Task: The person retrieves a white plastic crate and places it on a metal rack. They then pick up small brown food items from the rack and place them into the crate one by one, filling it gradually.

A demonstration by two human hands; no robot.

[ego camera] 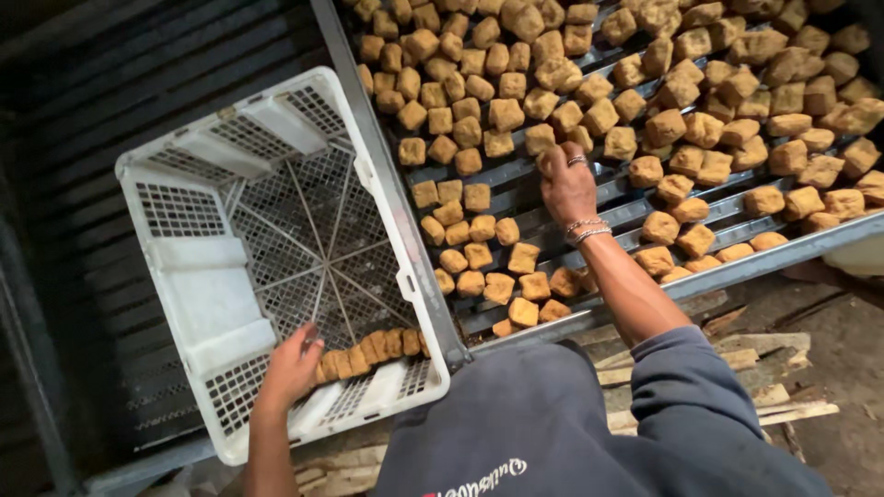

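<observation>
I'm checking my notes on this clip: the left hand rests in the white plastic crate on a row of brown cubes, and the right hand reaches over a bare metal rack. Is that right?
Not quite. The head view shows the slatted metal rack is not bare: it is covered with brown fried cubes. The rest holds: the left hand rests in the white plastic lattice crate on the row of brown cubes, and the right hand reaches over the rack.

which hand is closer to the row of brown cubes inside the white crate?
Left. The left hand rests on the end of that row of cubes in the white crate. The right hand is over the metal rack, outside the crate.
</observation>
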